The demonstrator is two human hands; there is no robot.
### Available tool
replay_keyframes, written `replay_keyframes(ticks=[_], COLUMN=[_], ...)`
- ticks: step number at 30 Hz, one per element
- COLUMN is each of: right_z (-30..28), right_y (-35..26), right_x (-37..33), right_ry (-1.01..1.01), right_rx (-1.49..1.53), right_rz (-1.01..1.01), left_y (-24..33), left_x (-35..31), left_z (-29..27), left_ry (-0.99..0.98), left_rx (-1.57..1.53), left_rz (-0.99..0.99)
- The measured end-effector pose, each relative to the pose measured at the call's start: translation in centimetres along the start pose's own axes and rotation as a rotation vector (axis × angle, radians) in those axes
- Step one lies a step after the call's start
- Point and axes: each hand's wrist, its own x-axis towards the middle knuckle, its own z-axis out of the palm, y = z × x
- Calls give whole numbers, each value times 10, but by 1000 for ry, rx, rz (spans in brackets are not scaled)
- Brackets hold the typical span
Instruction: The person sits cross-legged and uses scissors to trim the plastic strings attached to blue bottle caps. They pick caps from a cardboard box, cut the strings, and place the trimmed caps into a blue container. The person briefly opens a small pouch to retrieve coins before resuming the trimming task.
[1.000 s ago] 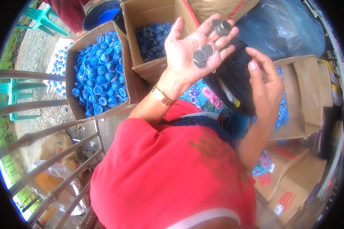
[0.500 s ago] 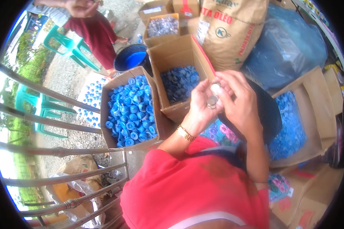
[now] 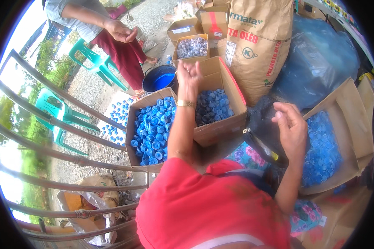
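Note:
My left hand [image 3: 189, 76] is stretched out over the boxes, fingers curled closed and somewhat blurred; whatever it holds is hidden. Below it stand a carton [image 3: 133, 120] of blue cone-shaped pieces [image 3: 156, 128] and a second carton [image 3: 220, 128] with more blue pieces [image 3: 214, 106]. My right hand [image 3: 291, 124] hovers above a dark pouch with a zip [image 3: 259, 145] on my lap. Its fingers are loosely bent, apart from the thumb, and nothing shows between them. Across from me, another person's hand [image 3: 120, 31] is held out.
At the right lies an open carton [image 3: 353, 120] of blue rings [image 3: 322, 145]. A tall brown sack [image 3: 257, 54] and a blue plastic bag [image 3: 316, 58] stand behind. A black bucket [image 3: 160, 79] and green chairs [image 3: 97, 62] are far left. Wooden bars [image 3: 70, 157] run along my left.
My hands were together with silver coins in the left palm. They have parted: the left reached forward and closed, the right drew back right. The other person's arm came further into view.

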Motion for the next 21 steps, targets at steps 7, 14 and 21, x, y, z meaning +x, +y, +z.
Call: replay_keyframes(ticks=[7, 14, 21], right_z=[-17, -29, -38], right_y=[3, 4, 12], right_x=[-2, -4, -8], right_ry=[27, 50, 134], right_rx=[15, -27, -48], right_rz=[21, 92, 134], left_y=[128, 183, 201], left_x=[13, 58, 29], left_z=[212, 185, 205], left_ry=[113, 15, 128], left_rx=[1921, 2468, 2937], left_rz=[1461, 1535, 980])
